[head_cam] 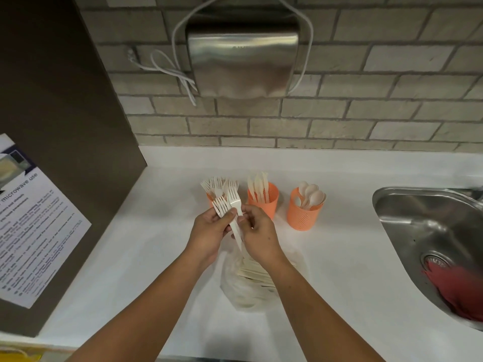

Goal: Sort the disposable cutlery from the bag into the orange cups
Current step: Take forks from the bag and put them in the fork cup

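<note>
Gripping slim white plastic forks [233, 202], tines up, in curled left hand [209, 228] fingers; pinching one handle with the right hand [257, 231]. Near the front edge of the glossy white worktop [130, 257], crinkled clear plastic bag [235, 288]; toward the back, three perforated orange cups [304, 215].

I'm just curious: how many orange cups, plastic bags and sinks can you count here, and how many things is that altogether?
Orange perforated plastic cups: 3
Clear plastic bag of cutlery: 1
Stainless steel sink: 1
Total: 5
</note>
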### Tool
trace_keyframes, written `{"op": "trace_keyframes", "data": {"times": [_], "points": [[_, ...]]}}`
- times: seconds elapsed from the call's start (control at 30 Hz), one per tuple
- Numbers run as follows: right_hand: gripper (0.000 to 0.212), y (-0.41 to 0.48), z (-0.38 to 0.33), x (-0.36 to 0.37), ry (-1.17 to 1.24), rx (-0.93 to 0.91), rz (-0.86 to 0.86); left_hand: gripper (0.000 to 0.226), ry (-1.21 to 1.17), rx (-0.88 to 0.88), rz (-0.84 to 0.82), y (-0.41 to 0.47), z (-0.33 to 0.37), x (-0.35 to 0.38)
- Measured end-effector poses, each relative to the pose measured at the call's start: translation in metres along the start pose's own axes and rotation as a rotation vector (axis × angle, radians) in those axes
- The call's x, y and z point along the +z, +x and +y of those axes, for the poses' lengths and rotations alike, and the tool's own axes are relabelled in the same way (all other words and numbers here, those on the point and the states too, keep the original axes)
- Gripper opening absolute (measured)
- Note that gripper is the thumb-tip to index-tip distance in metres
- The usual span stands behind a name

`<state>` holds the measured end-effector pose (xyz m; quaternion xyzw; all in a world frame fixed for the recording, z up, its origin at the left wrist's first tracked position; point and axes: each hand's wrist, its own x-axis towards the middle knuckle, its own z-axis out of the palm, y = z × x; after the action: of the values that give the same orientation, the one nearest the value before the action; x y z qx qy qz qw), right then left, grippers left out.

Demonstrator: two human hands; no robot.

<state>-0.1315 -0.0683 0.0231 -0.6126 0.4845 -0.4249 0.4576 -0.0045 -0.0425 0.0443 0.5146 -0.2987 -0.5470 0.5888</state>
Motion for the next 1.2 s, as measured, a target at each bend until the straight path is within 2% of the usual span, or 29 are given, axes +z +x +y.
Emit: {"op": "trace_keyframes", "data": {"times": [0.23,0.47,0.57,0.77,0.9,1.03,1.2], "points": [[0.025,0.007,-0.008,-0.009,0.035,-0.025,-0.05,0.028,0.1,0.028,-0.032,0.002,0.004,-0.006],[0.019,0.021,-0.017,-0.004,0.005,-0.011,0.007,0.027,0.078,0.051,0.062,0.012,0.009,-0.01],[0.019,0.032,-0.025,-0.003,0.065,0.049,0.043,0.026,0.039,0.067,0.11,0.018,0.013,-0.014],[0.015,0.067,-0.048,0.002,0.212,0.036,0.084,0.018,0.058,0.171,0.169,0.038,0.037,-0.021],[0.026,0.091,-0.06,0.005,0.147,0.036,0.125,0.017,0.118,0.258,0.186,0.056,0.06,-0.022],[0.012,0.109,-0.069,0.006,0.133,-0.026,0.124,0.019,0.169,0.311,0.198,0.072,0.073,-0.02],[0.014,0.12,-0.055,0.009,-0.012,-0.1,0.094,0.018,0.244,0.348,0.205,0.089,0.077,-0.022]]}}
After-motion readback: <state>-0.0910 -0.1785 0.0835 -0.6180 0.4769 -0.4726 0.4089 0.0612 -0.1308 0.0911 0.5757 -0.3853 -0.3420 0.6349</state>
